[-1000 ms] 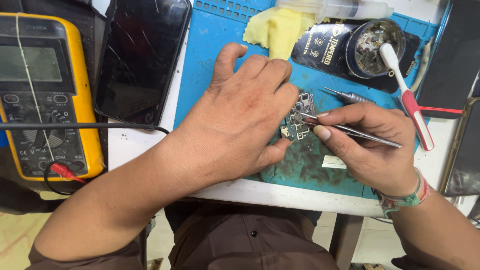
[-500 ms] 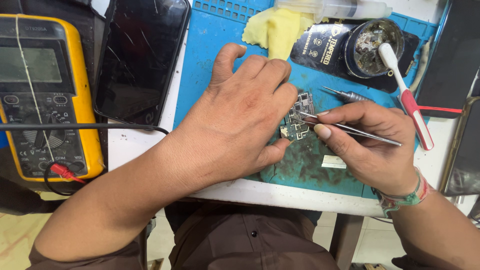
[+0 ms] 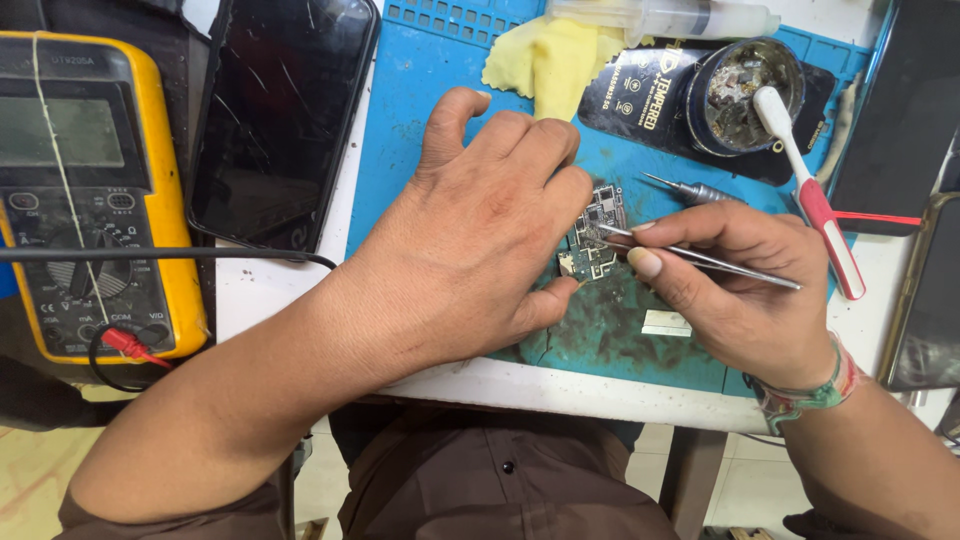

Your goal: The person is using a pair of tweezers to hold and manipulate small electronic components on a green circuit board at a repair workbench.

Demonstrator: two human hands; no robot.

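Note:
A small circuit board lies on a stained blue work mat. My left hand rests fingers down on the mat and pins the board's left side with fingertips and thumb. My right hand pinches metal tweezers, whose tips touch the board's middle. Much of the board is hidden under my left fingers.
A yellow multimeter with leads sits at the left, beside a black phone. Behind the mat lie a yellow cloth, a syringe, a round tin, a white and red toothbrush, a screwdriver. More phones lie at the right edge.

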